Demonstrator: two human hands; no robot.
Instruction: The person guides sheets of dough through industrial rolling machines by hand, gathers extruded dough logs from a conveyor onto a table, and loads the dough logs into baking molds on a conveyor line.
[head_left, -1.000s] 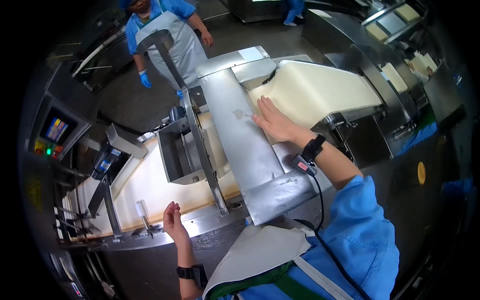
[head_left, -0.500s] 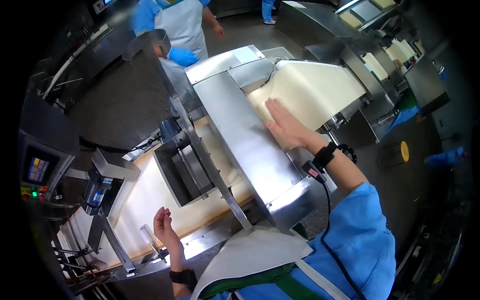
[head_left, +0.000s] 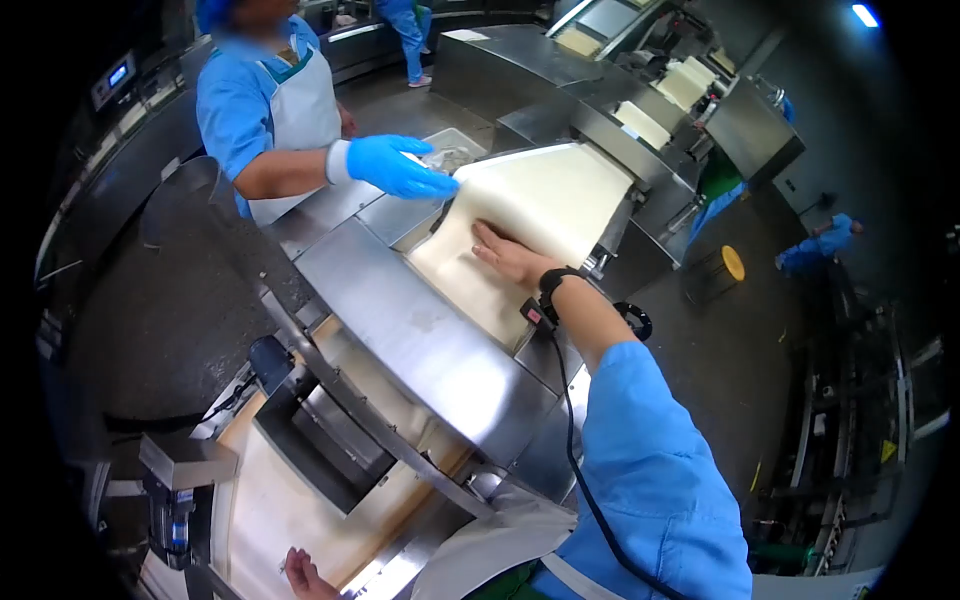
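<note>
Dark factory floor (head_left: 150, 320) around you, shiny steel cover (head_left: 420, 315) in front, and the pale sheet (head_left: 550, 195) drapes down just past it. Your right hand (head_left: 515, 262) is still flat on that sheet, fingers extended, not pinching anything. Left hand (head_left: 308, 577) is loosely curled over the lower belt (head_left: 265, 510), can't tell if the tips meet. Big change: your co-worker's blue-gloved hand (head_left: 400, 172) was back beyond the cover, now it's at the sheet's far edge (touching? can't tell), so you've got company on that sheet.
</note>
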